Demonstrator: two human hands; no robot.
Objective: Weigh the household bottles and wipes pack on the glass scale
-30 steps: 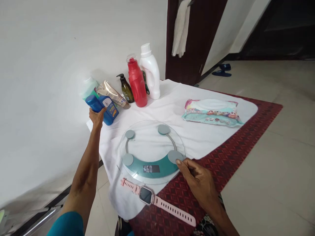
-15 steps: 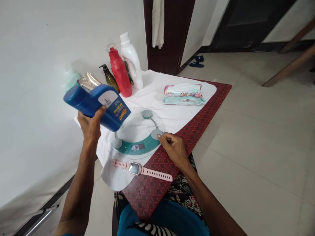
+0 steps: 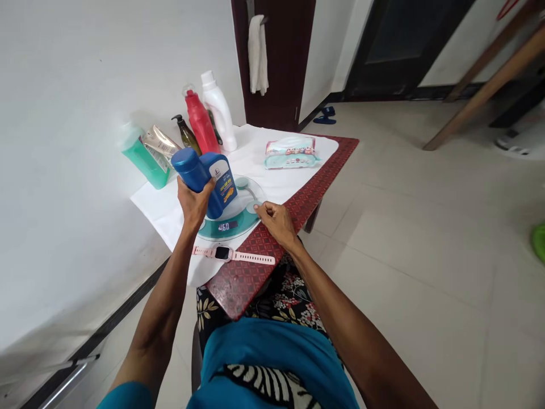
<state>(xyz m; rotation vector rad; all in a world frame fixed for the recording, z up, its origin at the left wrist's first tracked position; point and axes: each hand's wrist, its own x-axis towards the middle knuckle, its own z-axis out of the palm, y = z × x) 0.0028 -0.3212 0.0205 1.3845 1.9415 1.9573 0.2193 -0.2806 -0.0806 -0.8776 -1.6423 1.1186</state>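
My left hand (image 3: 194, 199) is wrapped round a blue bottle (image 3: 222, 183) with a blue cap, held nearly upright over the bathroom scale (image 3: 246, 221). Whether its base touches the glass, I cannot tell. Lit digits show on the scale's display (image 3: 227, 226), upside down from here. At the scale's right edge my right hand (image 3: 277, 222) has its fingers curled in, the thumb tip at a round metal pad (image 3: 253, 207). What lies between those fingers is hidden. A pink-strapped smartwatch (image 3: 222, 253) lies flat in front of the scale.
Behind stand a green bottle (image 3: 147, 162), a gold tube (image 3: 160, 141), a dark pump bottle (image 3: 186, 135), a red bottle (image 3: 201, 122) and a white jug (image 3: 219, 113). A wipes pack (image 3: 292, 153) lies on the white cloth (image 3: 147, 200). The red table edge (image 3: 327, 175) runs along the right.
The blue bottle has come down and right over the scale and turned more upright. My right hand stays at the scale's edge. The view has shifted, showing more of my lap.
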